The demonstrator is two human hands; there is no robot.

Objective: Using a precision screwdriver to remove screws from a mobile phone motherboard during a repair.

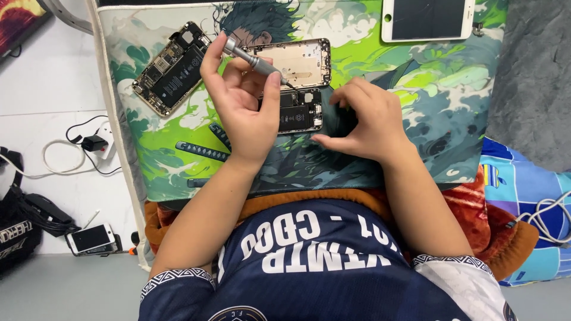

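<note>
My left hand (244, 110) grips a slim grey screwdriver (254, 61), its tip pointing down at an opened phone (300, 112) with its black battery showing. My right hand (360, 122) rests on the green printed mat (416, 89) just right of that phone, fingers curled and pinched together; whether it holds something small is unclear. Behind the opened phone lies an empty gold phone housing (300, 62). Another opened phone (171, 68) with a black battery lies tilted at the mat's left.
A white phone screen panel (427, 19) lies at the mat's far right edge. On the floor at left sit a small phone (90, 238), a charger with cables (95, 142) and a black bag (18, 232). White cables (550, 217) lie on blue bedding at right.
</note>
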